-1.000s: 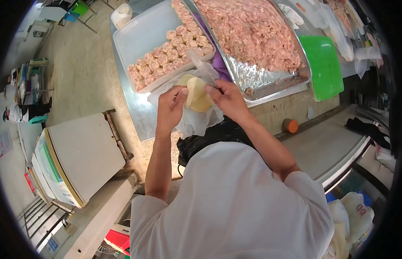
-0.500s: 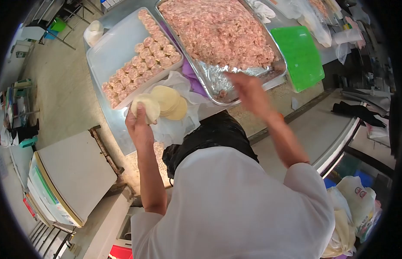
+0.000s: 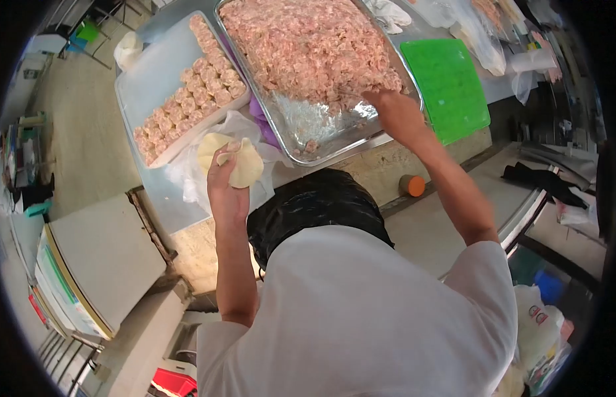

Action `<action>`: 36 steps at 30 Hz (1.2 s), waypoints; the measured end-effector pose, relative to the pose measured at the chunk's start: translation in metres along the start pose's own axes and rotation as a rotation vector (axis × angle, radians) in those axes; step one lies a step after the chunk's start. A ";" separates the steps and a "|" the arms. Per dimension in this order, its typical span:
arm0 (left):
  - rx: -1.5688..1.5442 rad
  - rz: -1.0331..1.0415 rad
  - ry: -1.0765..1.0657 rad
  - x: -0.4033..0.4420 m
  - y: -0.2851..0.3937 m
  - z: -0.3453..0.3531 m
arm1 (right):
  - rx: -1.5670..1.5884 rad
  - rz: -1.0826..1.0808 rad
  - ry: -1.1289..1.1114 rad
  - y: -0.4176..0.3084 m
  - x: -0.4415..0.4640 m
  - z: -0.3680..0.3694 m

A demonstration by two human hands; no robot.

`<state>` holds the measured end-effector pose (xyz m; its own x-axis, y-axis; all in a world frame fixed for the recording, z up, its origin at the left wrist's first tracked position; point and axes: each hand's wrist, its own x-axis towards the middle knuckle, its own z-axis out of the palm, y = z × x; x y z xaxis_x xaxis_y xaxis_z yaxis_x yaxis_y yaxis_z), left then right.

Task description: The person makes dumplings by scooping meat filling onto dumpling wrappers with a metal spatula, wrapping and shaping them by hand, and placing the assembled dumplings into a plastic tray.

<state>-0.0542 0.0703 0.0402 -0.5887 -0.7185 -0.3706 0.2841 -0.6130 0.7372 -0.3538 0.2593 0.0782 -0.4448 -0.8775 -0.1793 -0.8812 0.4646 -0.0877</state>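
Observation:
My left hand (image 3: 226,192) is closed on a thin round dumpling wrapper (image 3: 249,169), its fingers folded over the edge. Pale wrappers also show behind the fingers; which of these are held and which lie below is unclear. My right hand (image 3: 402,118) reaches into the metal tray (image 3: 291,147), its fingertips pinched together at the lower edge of the minced meat (image 3: 314,49). To the left, shaped open-topped dumplings (image 3: 182,106) stand in rows in a translucent plastic tray (image 3: 152,63).
Beside the meat tray lies a green board or lid (image 3: 447,89). White plastic sheeting (image 3: 192,182) covers part of the table under my left hand. Purple cloth (image 3: 260,119) shows between the trays. An orange-capped container (image 3: 412,186) sits below my right forearm.
My right hand has moved up and right to the edge of the meat. My left hand has shifted slightly right and up with the wrapper; the whole view has shifted slightly.

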 end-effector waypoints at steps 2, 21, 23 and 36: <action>-0.060 -0.079 -0.029 -0.008 -0.004 0.001 | 0.012 -0.066 -0.058 0.000 0.004 0.004; -0.210 -0.159 -0.047 -0.015 -0.031 -0.015 | 0.640 -0.150 -0.382 0.009 0.011 -0.037; -0.324 -0.190 0.001 -0.018 -0.029 -0.010 | 0.315 -0.173 -0.130 0.032 0.013 -0.035; -0.305 -0.219 0.197 -0.022 -0.020 -0.001 | 0.205 -0.225 -0.108 0.034 0.028 -0.013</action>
<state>-0.0461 0.0981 0.0334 -0.5122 -0.5914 -0.6228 0.3967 -0.8061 0.4392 -0.3984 0.2494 0.0832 -0.2129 -0.9483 -0.2352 -0.9002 0.2840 -0.3303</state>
